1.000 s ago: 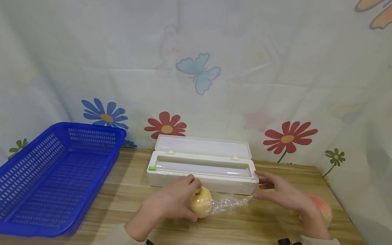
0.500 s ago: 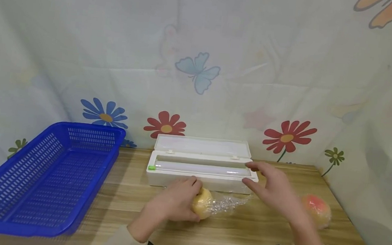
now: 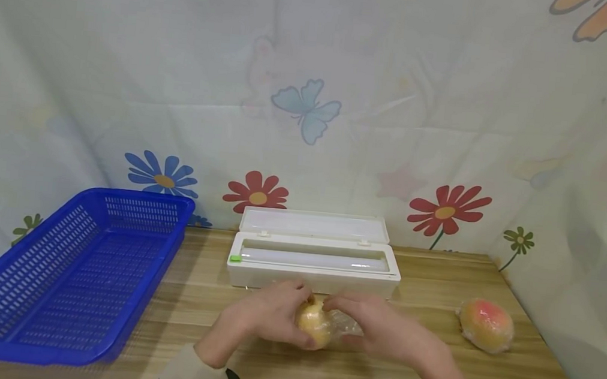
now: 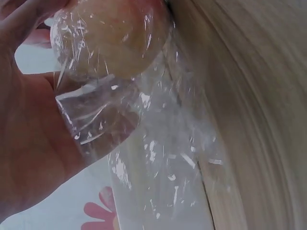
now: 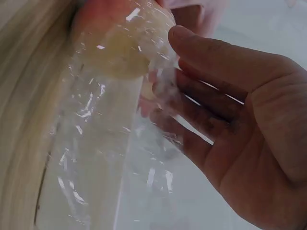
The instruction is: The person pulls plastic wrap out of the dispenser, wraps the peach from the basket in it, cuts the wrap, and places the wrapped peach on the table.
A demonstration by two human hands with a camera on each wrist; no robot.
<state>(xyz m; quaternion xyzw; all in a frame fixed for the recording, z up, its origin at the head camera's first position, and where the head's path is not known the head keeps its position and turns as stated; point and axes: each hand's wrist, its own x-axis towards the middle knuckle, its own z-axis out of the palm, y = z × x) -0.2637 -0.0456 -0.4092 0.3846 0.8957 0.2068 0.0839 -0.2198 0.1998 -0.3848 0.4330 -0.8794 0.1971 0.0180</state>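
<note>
A pale yellow peach [image 3: 313, 323] with a reddish patch, partly covered in clear plastic wrap [image 4: 165, 143], sits on the table in front of a white plastic-wrap dispenser [image 3: 311, 282]. My left hand [image 3: 268, 316] holds the peach from the left, thumb at the near side and fingers at the far side. From the right, my right hand [image 3: 386, 329] reaches in, its fingers spread beside the peach and touching the loose wrap [image 5: 76, 143]. In the right wrist view, the thumb lies close to the fruit. The peach's left side is hidden behind my left hand.
The dispenser's clear lid [image 3: 313, 225] stands raised at the back, showing the roll [image 3: 313, 259] inside. A blue plastic basket [image 3: 168, 250] stands at the left. Another wrapped peach [image 3: 486, 326] lies on the wooden table [image 3: 453, 275] at the right.
My right hand has let go of the loose wrap end, passed over the dispenser's right end, and come down left beside the peach. The left hand stays on the peach, which has shifted slightly nearer.
</note>
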